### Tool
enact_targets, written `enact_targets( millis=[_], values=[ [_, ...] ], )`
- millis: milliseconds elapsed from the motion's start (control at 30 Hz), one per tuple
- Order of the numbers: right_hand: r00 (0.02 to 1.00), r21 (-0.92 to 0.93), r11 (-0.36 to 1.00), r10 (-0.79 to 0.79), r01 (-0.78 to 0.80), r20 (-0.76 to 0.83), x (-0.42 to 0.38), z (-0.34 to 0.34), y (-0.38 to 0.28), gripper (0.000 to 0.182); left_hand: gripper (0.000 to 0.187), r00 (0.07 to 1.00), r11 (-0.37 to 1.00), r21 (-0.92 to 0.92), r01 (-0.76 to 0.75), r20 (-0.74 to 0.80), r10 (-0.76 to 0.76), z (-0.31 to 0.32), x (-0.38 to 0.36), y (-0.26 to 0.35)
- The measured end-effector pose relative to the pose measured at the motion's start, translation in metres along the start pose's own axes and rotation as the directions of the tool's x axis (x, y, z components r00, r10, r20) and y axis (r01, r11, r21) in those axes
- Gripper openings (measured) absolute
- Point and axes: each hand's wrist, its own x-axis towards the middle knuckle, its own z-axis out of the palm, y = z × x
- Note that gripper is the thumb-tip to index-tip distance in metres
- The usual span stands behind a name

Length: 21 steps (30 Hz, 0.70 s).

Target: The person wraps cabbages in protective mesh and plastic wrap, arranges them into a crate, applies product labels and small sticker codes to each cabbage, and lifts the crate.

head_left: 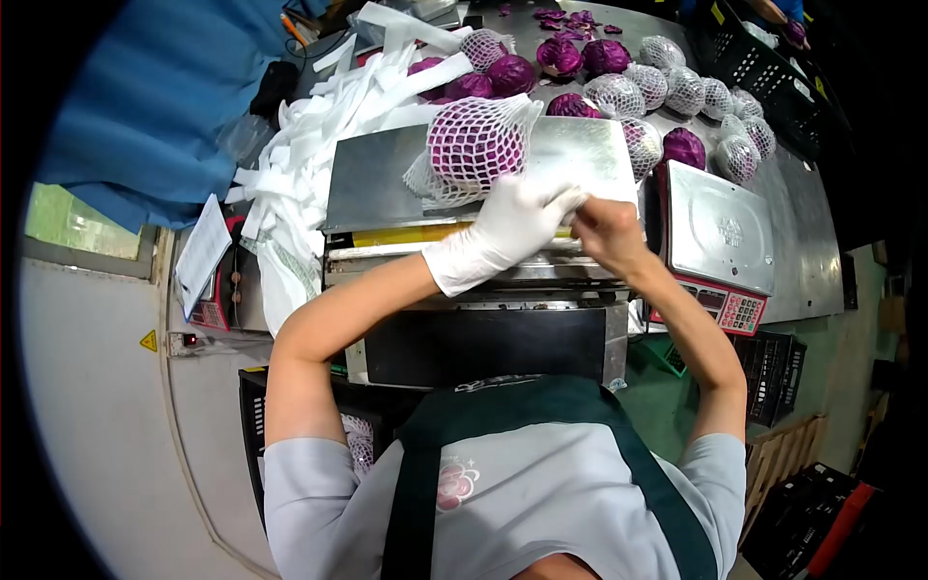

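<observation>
Head view, looking down over the person's own shoulders and green apron straps. Left hand [507, 227], in a white glove, lies palm down at the front edge of a steel wrapping machine [387, 184], fingers curled and meeting the right hand; it seems to pinch clear film, but what exactly it grips cannot be told. Right hand [604, 232], bare, is closed with fingertips touching the gloved fingers; whether it has anything pinched is not visible. Netted red cabbage [476, 143], purple, in a white foam mesh sleeve, sits on the machine's top plate just behind the left hand, near it but not clearly touching. Clear film [580, 155] is spread over the plate to the right of the cabbage. Weighing scale [717, 232] with a steel pan and a red keypad stands just right of the machine. Counter [802, 222] beyond carries more cabbages: some bare purple [510, 72], others in mesh sleeves [686, 92], plus loose purple leaf scraps at the far end. Heap of flat white foam sleeves [319, 126] lies left of the machine. Black crate [773, 372] sits low at the right, contents not visible; another black crate [256, 425] at lower left shows a bit of white mesh inside.
</observation>
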Motion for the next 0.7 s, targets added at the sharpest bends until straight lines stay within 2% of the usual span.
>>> enact_targets(
  millis=[33, 67, 100, 167, 233, 267, 333, 367, 400, 433, 467, 500, 533, 600, 633, 700],
  values=[
    [0.998, 0.004, 1.0, -0.019, 0.019, -0.055, 0.005, -0.009, -0.014, 0.014, 0.009, 0.999, 0.999, -0.003, -0.041, -0.033, 0.041, -0.01, 0.007, 0.013],
    [0.993, 0.032, 0.997, -0.061, 0.064, -0.102, 0.006, -0.014, -0.018, 0.011, 0.01, 0.997, 0.994, -0.07, -0.078, 0.0, 0.078, -0.019, 0.013, 0.023],
    [0.996, -0.008, 0.999, -0.045, 0.045, -0.076, 0.009, -0.017, -0.029, 0.009, 0.01, 0.995, 0.992, -0.111, -0.056, 0.081, 0.065, -0.029, 0.014, 0.023],
    [0.997, -0.085, 0.994, -0.075, 0.073, -0.024, 0.01, -0.026, -0.028, 0.009, 0.015, 0.982, 0.984, -0.114, -0.137, 0.111, 0.149, -0.037, 0.015, 0.028],
    [0.998, -0.029, 0.999, -0.04, 0.038, -0.056, 0.01, -0.021, -0.027, 0.008, 0.023, 0.985, 0.987, -0.159, -0.011, 0.169, 0.038, -0.064, 0.008, 0.029],
    [0.994, 0.047, 0.998, -0.031, 0.036, -0.102, 0.008, -0.013, -0.02, 0.006, 0.029, 0.967, 0.995, -0.094, 0.037, 0.254, -0.012, -0.084, 0.002, 0.02],
    [0.997, 0.041, 0.999, 0.003, 0.0, -0.076, 0.002, -0.018, -0.016, 0.005, 0.025, 0.95, 0.983, 0.144, -0.114, 0.306, 0.066, -0.111, -0.019, -0.017],
    [0.997, 0.06, 0.998, 0.037, -0.033, -0.068, -0.001, -0.019, -0.016, 0.004, 0.021, 0.93, 0.96, 0.246, -0.135, 0.365, 0.037, -0.123, -0.035, -0.039],
    [0.995, 0.068, 0.995, 0.077, -0.072, -0.068, -0.002, -0.021, -0.018, 0.003, 0.022, 0.883, 0.899, 0.398, -0.182, 0.469, -0.029, -0.134, -0.052, -0.058],
    [0.992, 0.085, 0.99, 0.115, -0.11, -0.059, -0.003, -0.022, -0.018, 0.004, 0.025, 0.821, 0.782, 0.532, -0.324, 0.568, -0.046, -0.141, -0.071, -0.081],
    [0.991, 0.093, 0.99, 0.112, -0.105, -0.067, -0.004, -0.021, -0.018, 0.004, 0.029, 0.723, 0.698, 0.579, -0.423, 0.68, -0.126, -0.147, -0.083, -0.09],
    [0.992, 0.094, 0.991, 0.103, -0.096, -0.074, -0.003, -0.022, -0.018, 0.004, 0.032, 0.615, 0.608, 0.598, -0.522, 0.758, -0.217, -0.15, -0.092, -0.098],
    [0.99, 0.081, 0.991, 0.116, -0.11, -0.075, -0.002, -0.023, -0.02, 0.005, 0.032, 0.625, 0.606, 0.609, -0.512, 0.748, -0.225, -0.153, -0.101, -0.107],
    [0.986, 0.087, 0.986, 0.15, -0.143, -0.078, 0.0, -0.023, -0.021, 0.005, 0.036, 0.637, 0.5, 0.546, -0.672, 0.77, 0.015, -0.162, -0.114, -0.12],
    [0.981, 0.105, 0.98, 0.175, -0.166, -0.08, -0.001, -0.021, -0.02, 0.006, 0.036, 0.643, 0.501, 0.556, -0.664, 0.766, 0.002, -0.164, -0.116, -0.124],
    [0.979, 0.125, 0.977, 0.184, -0.172, -0.09, 0.002, -0.02, -0.021, 0.005, 0.04, 0.589, 0.492, 0.492, -0.718, 0.806, 0.054, -0.155, -0.11, -0.134]
  ],
)
